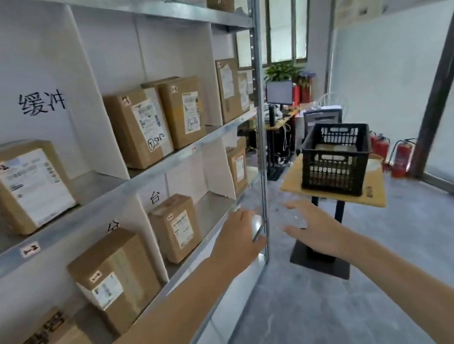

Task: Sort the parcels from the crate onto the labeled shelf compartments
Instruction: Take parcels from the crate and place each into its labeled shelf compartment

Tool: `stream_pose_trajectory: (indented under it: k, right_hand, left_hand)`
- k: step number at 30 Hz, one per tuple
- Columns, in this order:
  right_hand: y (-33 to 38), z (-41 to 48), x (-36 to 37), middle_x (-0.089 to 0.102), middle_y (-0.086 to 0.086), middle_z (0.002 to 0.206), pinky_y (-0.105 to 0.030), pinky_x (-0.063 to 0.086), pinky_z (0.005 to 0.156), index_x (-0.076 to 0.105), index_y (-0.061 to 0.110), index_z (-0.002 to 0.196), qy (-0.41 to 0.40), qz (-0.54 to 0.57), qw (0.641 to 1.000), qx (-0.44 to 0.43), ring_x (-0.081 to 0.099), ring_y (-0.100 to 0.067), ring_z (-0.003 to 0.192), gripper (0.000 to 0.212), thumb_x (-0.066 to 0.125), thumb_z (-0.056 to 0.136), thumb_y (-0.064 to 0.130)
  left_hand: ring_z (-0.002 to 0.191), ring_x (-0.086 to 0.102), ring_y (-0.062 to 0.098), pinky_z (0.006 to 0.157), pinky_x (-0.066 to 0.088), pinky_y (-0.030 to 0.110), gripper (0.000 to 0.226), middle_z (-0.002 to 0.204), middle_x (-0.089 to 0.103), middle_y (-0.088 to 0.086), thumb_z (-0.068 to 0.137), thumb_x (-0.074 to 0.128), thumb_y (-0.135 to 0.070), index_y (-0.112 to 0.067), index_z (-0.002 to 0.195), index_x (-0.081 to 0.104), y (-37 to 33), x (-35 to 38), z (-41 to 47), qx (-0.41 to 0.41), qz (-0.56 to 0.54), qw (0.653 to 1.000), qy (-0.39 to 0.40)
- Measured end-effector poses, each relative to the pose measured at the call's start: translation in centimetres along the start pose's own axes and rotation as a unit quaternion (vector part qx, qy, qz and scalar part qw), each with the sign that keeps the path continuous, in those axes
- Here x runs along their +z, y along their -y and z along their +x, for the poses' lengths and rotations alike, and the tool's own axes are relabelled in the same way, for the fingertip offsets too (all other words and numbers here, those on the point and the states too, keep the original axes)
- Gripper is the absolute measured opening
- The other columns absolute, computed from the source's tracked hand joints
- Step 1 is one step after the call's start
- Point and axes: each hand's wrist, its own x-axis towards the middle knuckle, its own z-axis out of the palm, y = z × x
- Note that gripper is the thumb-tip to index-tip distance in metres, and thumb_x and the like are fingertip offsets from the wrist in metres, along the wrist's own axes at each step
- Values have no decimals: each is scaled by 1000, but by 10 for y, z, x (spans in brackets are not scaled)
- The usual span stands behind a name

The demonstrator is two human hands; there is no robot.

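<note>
Both hands empty and spread: left hand [240, 238] at the shelf [147, 178] post, right hand [309, 226] just right of it. Black crate [336, 156] well right of shelf on a stand [333, 196]. Parcels [138, 128] upright in the compartments.

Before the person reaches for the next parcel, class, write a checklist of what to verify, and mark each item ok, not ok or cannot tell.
1. Both hands free: left hand and right hand are open and hold nothing: ok.
2. Crate stands upright on its small stand: ok.
3. Path from hands to crate is clear over bare floor: ok.
4. Parcels left in the crate: inside mostly hidden: cannot tell.
5. Shelf label legible: blurred: cannot tell.
6. Free room beside the boxes on the middle shelf: ok.
</note>
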Motion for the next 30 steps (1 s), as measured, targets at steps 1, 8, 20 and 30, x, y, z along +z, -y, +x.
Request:
stream_pose_trajectory:
  k: [1, 8, 20, 30]
  right_hand:
    - [-8, 11, 0, 35, 6, 152, -22, 23, 107, 34, 23, 147, -1, -3, 1000, 9, 32, -12, 140, 58, 58, 96, 36]
    - [-50, 89, -21, 37, 6, 150, -20, 24, 105, 36, 22, 146, -27, -45, 997, 62, 35, -12, 137, 56, 59, 96, 34]
    - [-159, 170, -77, 40, 10, 147, -22, 30, 104, 38, 30, 143, -74, -54, 985, 143, 39, -11, 134, 53, 60, 95, 32]
    - [-311, 264, -174, 41, 3, 142, -21, 35, 98, 37, 21, 144, -85, -45, 982, 162, 43, -15, 125, 52, 57, 97, 30]
  left_hand:
    - [114, 48, 19, 91, 39, 26, 43, 126, 50, 5, 92, 56, -34, -11, 127, 46, 3, 6, 14, -1, -14, 1000, 1]
    - [122, 45, 19, 101, 40, 31, 51, 131, 48, 3, 91, 58, -35, -13, 134, 43, 25, 45, 122, 9, -58, 998, 25]
    - [128, 38, 13, 102, 34, 25, 57, 141, 40, -2, 91, 58, -35, -17, 141, 36, -30, 140, 292, 72, -152, 983, 71]
    - [125, 42, 13, 105, 39, 29, 56, 136, 41, -4, 92, 56, -38, -16, 140, 38, -84, 228, 460, 85, -100, 985, 111]
